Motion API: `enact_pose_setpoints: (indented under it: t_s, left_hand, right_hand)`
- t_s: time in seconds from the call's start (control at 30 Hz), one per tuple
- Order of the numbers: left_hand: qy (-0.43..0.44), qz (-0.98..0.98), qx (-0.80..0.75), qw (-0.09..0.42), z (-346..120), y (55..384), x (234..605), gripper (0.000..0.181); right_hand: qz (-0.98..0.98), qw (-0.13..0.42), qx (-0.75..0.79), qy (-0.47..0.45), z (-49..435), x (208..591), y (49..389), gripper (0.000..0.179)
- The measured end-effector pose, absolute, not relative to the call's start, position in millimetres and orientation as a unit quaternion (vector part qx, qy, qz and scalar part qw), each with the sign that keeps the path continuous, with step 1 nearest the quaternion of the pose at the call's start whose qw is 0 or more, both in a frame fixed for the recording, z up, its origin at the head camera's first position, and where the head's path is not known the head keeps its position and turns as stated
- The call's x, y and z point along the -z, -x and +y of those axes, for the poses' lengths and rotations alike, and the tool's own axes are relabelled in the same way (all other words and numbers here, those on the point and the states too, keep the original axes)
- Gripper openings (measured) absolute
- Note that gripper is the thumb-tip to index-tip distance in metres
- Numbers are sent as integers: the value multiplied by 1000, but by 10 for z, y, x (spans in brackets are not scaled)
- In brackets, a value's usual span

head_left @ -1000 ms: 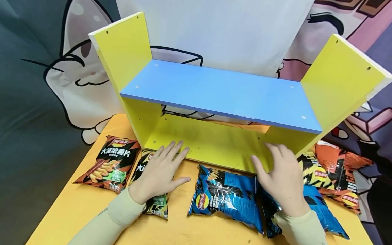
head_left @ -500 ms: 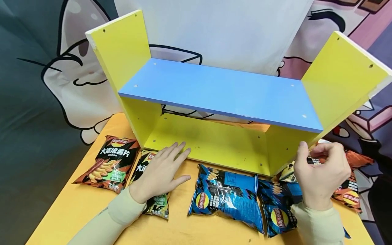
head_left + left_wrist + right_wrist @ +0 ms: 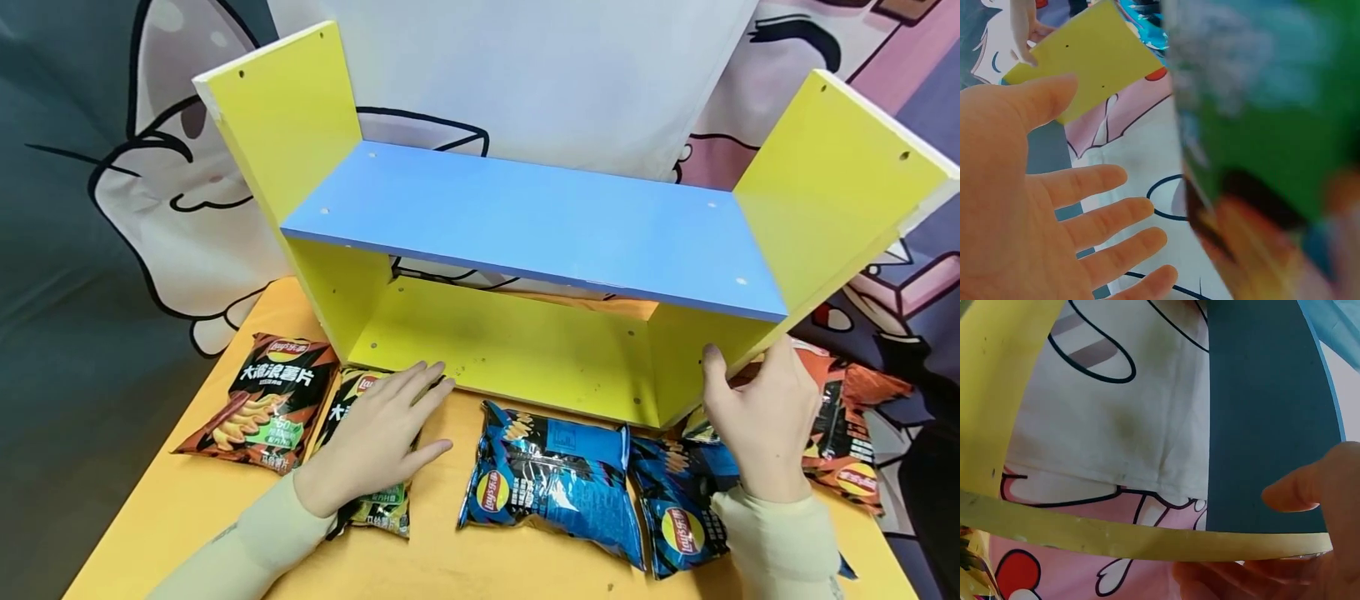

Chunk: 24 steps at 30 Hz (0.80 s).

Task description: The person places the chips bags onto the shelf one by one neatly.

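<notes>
A small shelf unit (image 3: 517, 346) with yellow panels and a blue middle board (image 3: 540, 225) stands on the orange tabletop (image 3: 465, 562). My right hand (image 3: 768, 429) grips its right side panel at the front edge: the thumb (image 3: 1297, 487) is on the inner side, the fingers pass behind the outer side. My left hand (image 3: 375, 442) is spread with straight fingers over a yellow-black chip bag (image 3: 390, 508), near the shelf's front left; contact with the bag cannot be told. In the left wrist view the left palm (image 3: 997, 187) holds nothing.
A red-black chip bag (image 3: 273, 400) lies at the left. Two blue chip bags, one in the middle (image 3: 555, 487) and one further right (image 3: 678, 508), lie before the shelf. Orange-red bags (image 3: 847, 433) sit at the right edge. A printed cloth (image 3: 555, 75) hangs behind.
My right hand moved right from inside the shelf's lower front, then back slightly left onto the right side panel. My left hand shifted slightly down and left in view, fingers still spread.
</notes>
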<state>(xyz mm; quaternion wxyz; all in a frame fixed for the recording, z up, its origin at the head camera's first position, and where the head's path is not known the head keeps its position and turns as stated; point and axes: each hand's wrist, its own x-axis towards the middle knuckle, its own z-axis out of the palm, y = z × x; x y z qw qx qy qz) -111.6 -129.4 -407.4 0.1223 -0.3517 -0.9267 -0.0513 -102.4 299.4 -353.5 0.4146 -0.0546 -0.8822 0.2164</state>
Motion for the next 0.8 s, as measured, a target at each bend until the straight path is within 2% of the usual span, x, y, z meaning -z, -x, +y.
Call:
enact_pose_setpoints:
  t_s: [0.2,0.47,0.8]
  left_hand:
    - [340,-930,68,124,-1479,1030,4118,75]
    - [326,-930,92,140,-1717,903,4193,72]
    - [296,-949,62,88,-1845,607,4328,94]
  right_hand:
    - [-887,412,-202,47,3023,3572,1059,22]
    - [-899,396,-186,38,3055,3594,1067,28]
    - [-917,360,-171,18,3079,3564,1046,43]
